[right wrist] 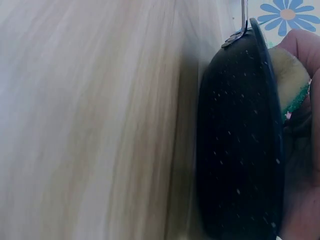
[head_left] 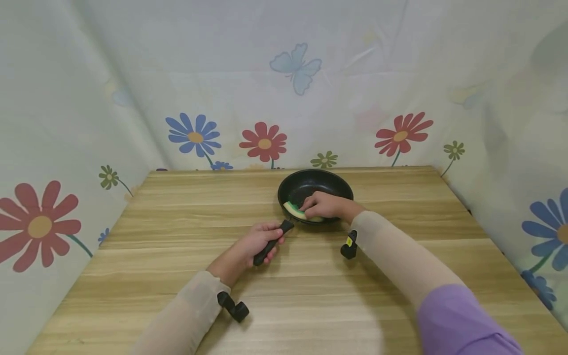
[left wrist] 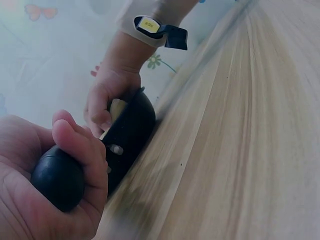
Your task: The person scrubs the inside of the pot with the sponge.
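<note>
A black frying pan (head_left: 317,180) with a speckled outside sits toward the back of the table. My left hand (head_left: 259,240) grips its black handle (head_left: 265,252), fingers wrapped around it, as the left wrist view also shows. Inside the pan, my right hand (head_left: 326,204) holds a sponge (head_left: 294,210), pale yellow with a green scouring side, against the near inner wall close to the handle. From the right wrist, the sponge (right wrist: 288,77) shows above the pan's rim (right wrist: 270,85), pinched by the fingers; part of it is hidden behind the pan wall.
The wood-grain table (head_left: 199,197) extends around the pan. Behind it and at both sides hangs a pale curtain (head_left: 213,64) printed with flowers and a butterfly. Small black camera mounts (head_left: 233,306) sit on both wrists, over beige sleeves.
</note>
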Motion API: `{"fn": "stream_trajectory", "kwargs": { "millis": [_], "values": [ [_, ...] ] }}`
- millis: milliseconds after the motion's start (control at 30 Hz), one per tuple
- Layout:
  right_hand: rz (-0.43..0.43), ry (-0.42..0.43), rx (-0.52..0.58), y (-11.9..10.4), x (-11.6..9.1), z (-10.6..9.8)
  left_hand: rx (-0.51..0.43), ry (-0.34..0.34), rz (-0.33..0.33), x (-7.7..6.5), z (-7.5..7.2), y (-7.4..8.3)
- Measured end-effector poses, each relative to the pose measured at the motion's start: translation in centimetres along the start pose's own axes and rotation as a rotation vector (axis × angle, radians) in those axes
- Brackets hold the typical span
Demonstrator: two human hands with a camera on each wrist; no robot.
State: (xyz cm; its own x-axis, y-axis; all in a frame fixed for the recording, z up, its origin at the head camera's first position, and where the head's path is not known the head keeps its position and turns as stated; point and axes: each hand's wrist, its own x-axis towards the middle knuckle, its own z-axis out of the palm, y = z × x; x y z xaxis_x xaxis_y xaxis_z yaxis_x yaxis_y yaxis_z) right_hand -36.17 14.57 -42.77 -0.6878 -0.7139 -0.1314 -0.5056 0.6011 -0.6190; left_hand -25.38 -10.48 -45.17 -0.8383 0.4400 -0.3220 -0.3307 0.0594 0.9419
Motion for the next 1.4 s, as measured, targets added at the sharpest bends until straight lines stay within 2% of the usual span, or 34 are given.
{"fn": "stream_trajectory", "kwargs": {
  "millis": [233,400,567,867,967,1133,1233,1400],
  "values": [
    [0.013,-0.093,-0.047,-0.6,-1.3,-1.0,0.015,0.041,-0.017,-0.2,0.1,0.1],
    [0.012,-0.140,-0.118,-1.0,-2.2,-1.8,0.018,0.068,-0.026,-0.4,0.2,0.3],
    [0.057,-0.183,-0.219,-1.6,-3.0,-2.4,0.019,0.088,-0.021,-0.4,0.3,0.2],
    [0.174,-0.153,-0.423,-1.7,-4.4,-3.6,0.036,0.108,0.013,-0.4,0.6,0.0],
    [0.150,-0.153,-0.536,-1.2,-4.6,-4.0,0.037,0.111,0.017,-0.5,0.6,0.1],
    [0.043,-0.139,-0.761,0.2,-4.5,-4.8,0.042,0.112,0.018,-0.6,0.6,0.1],
    [0.006,-0.118,-0.836,0.9,-4.6,-5.3,0.049,0.104,0.015,-0.5,0.7,0.2],
    [0.017,-0.067,-0.901,1.5,-5.0,-6.0,0.062,0.066,0.003,-0.5,1.1,0.3]
  ]
}}
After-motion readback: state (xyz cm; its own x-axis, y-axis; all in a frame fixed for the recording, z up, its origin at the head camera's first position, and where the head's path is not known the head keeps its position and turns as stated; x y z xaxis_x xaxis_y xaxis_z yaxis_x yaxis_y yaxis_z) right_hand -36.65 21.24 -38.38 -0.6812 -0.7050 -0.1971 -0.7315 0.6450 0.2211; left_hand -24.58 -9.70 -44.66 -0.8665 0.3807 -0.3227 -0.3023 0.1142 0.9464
